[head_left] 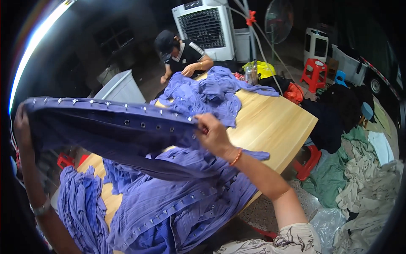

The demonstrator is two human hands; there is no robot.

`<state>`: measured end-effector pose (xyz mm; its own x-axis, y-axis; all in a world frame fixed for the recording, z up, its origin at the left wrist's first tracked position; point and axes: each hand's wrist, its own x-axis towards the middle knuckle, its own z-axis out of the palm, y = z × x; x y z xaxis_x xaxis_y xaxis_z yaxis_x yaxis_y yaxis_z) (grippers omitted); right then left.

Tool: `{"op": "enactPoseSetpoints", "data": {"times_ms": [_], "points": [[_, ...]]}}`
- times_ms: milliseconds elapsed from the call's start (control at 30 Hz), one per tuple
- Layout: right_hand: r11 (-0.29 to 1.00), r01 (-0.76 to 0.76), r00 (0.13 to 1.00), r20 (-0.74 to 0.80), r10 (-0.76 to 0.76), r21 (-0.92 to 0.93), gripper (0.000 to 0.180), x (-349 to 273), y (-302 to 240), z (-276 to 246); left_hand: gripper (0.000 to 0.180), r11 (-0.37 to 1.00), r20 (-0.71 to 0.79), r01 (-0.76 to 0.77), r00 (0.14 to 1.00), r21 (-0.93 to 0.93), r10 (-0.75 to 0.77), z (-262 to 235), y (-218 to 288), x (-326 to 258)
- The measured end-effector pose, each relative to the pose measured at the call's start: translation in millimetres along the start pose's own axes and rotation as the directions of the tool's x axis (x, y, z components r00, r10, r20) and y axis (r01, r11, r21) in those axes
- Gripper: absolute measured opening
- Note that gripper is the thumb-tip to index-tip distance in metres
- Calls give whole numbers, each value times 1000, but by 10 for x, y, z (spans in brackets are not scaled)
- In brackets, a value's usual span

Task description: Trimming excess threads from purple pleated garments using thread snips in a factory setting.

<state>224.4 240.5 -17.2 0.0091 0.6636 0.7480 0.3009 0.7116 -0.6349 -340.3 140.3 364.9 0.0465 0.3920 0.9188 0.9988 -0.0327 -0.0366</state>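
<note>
A purple-blue garment [110,137] is stretched sideways between my two hands, above the table. White or metallic bits run along its top edge, and a row of metal eyelets shows just under it. At the far left my left hand [22,127] grips one end; its fingers are partly hidden by the cloth. My right hand [212,132] pinches the other end, near the middle of the view. Below lies a heap of similar purple garments [165,207], one showing a line of metal fittings. Another bunched purple garment [80,203] hangs at the table's near left.
The pale wooden table [270,122] extends right and away. Across it a person in a black cap [186,55] handles more purple cloth [203,91]. Beyond stand an air cooler [205,29] and a pole. Red stools [314,74] and piled fabric [359,182] lie right.
</note>
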Motion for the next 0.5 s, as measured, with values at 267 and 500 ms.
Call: {"op": "enactPoseSetpoints", "data": {"times_ms": [267,500], "points": [[930,363,845,443,-299,-65,38,-362,-361,143,26,925,195,224,936,307,-292,-1049,-179,-3675],[929,347,758,622,-196,-130,33,-651,-401,286,17,755,344,638,682,152,-645,-792,704,-5367]]}}
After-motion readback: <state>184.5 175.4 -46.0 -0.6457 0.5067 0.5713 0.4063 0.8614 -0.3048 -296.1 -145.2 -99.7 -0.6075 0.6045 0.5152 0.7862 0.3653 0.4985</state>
